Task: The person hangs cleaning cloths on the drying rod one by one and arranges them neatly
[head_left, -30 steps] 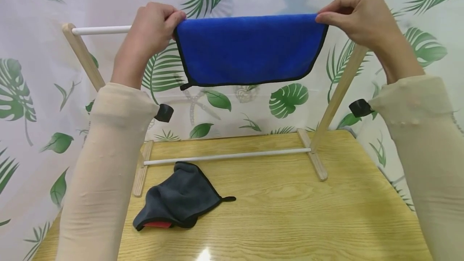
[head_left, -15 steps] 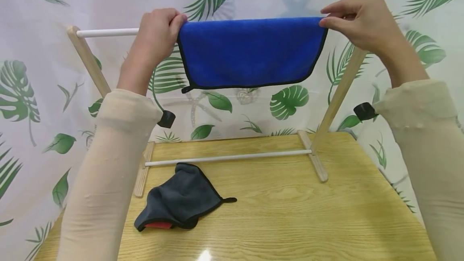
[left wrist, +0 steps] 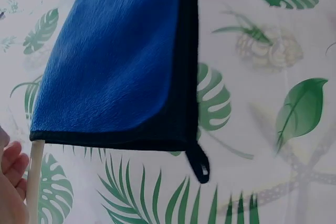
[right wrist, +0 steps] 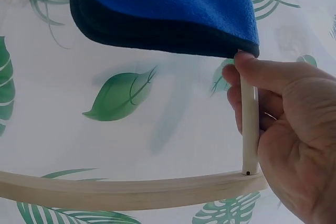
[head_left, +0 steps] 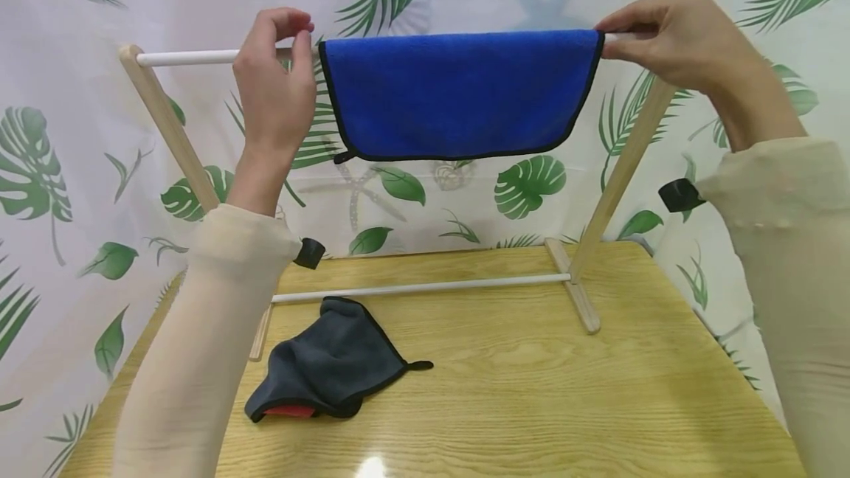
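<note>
My left hand [head_left: 275,91] has let go of the blue cloth [head_left: 461,94] and sits just left of it, thumb and fingers parted. My right hand [head_left: 687,39] has shifted to its edge, thumb and fingers round the rod [head_left: 189,57]; whether they pinch cloth too, I cannot tell. The blue cloth still hangs over the rod.

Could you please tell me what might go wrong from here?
The blue cloth hangs over the top bar with no clip in sight, so a tug might slide it off. The right hand grips the bar right at the cloth's edge, so a careless release could drag the cloth askew or jolt the rack.
</note>
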{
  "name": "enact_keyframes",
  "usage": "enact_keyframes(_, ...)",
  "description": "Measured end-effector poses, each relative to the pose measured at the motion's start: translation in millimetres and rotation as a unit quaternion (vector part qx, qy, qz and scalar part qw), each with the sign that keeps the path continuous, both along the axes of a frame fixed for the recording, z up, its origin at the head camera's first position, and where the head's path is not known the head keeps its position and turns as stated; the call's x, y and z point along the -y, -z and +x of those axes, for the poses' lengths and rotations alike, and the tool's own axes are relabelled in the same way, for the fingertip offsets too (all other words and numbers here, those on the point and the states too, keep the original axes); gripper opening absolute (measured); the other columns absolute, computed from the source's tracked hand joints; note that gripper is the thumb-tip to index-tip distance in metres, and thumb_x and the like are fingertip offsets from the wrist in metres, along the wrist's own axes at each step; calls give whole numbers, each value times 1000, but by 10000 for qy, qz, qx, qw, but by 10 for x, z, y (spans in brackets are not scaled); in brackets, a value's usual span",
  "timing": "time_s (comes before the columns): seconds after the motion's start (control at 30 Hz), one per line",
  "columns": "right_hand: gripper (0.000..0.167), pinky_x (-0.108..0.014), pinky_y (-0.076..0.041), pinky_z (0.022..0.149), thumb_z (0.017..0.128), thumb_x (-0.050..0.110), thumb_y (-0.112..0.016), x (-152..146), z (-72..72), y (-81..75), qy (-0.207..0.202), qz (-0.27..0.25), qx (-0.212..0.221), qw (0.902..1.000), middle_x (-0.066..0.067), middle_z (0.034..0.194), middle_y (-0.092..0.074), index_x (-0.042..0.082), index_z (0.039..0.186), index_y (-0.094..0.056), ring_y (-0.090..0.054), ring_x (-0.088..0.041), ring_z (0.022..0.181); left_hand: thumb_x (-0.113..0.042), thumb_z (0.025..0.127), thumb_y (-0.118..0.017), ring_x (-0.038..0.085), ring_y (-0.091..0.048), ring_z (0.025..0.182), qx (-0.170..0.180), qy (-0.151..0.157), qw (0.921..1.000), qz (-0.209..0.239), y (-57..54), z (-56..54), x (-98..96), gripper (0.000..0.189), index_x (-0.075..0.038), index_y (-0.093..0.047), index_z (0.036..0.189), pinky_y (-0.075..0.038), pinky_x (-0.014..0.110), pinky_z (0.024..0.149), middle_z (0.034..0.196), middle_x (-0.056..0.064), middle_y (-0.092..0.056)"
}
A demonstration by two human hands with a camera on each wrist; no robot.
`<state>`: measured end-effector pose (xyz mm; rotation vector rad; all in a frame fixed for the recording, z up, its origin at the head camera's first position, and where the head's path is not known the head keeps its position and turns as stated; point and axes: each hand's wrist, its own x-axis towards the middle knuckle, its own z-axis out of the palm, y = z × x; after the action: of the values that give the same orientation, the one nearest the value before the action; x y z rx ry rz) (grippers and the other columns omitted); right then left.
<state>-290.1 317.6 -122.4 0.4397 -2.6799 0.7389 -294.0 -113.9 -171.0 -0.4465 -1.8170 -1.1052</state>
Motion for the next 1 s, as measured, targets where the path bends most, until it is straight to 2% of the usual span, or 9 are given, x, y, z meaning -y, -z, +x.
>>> enact_keyframes(0.07,41,-19,-47,97,105,27,-61,12,7,2,142,9,3,9999,1,114,-66,2,137,-65,-55,-13,98,-5,104,-59,15,-64,107,-287,19,9995,151,70,49,-4,17,5,-68,114,-47,20,96,112,13,-71)
enact_keyframes(0.13,41,-18,-47,90,105,28,-61,19,6,-5,237,18,26,9997,0,112,-65,0,135,-66,-54,-15,97,-4,103,-60,18,-63,105,-382,18,9990,223,132,105,-7,17,5,-69,113,-46,22,95,112,14,-70)
enact_keyframes(0.2,41,-17,-45,85,105,27,-62,23,3,-19,291,13,54,9996,4,107,-65,-1,134,-66,-53,-16,96,-6,103,-60,18,-61,105,-204,13,9994,265,181,165,-9,18,4,-69,114,-45,22,95,113,13,-69)
enact_keyframes(0.3,40,-18,-40,78,104,27,-63,26,-6,-39,303,-32,113,9995,13,97,-63,-3,131,-67,-50,-16,94,-9,104,-60,16,-58,105,296,55,9990,318,237,232,-16,20,3,-68,119,-44,21,91,116,12,-66)
enact_keyframes(0.37,40,-19,-40,78,104,27,-64,28,-9,-41,299,-76,147,9994,15,95,-63,-3,130,-68,-50,-16,93,-12,105,-60,17,-57,108,637,87,9975,283,272,251,-21,24,3,-66,123,-44,23,92,119,13,-64)
enact_keyframes(0.57,40,-17,-42,81,104,27,-62,44,-9,-20,261,-66,133,9995,8,101,-65,-3,131,-67,-51,-16,95,-21,107,-59,21,-53,124,1590,294,9867,139,355,224,-41,42,1,-55,142,-45,27,100,138,14,-56)
enact_keyframes(0.73,40,-17,-43,81,104,28,-62,56,-17,-15,177,15,3,9998,5,104,-66,-2,129,-69,-52,-17,94,-27,109,-54,18,-54,130,2086,618,9759,177,376,165,-74,49,-5,-48,152,-48,30,103,147,11,-54)
enact_keyframes(0.87,39,-18,-43,82,105,27,-62,44,-14,-10,189,-1,19,9998,2,105,-65,-3,130,-68,-52,-16,94,-30,111,-51,15,-58,128,2206,1029,9695,279,370,116,-105,48,-11,-47,154,-51,33,103,144,6,-59)
enact_keyframes(1.0,37,-18,-41,79,105,24,-62,36,-18,-6,160,-9,0,9999,5,101,-65,-4,129,-68,-51,-17,93,-27,111,-50,18,-64,113,2058,1361,9674,565,349,80,-138,40,-7,-57,144,-53,31,94,125,12,-67)
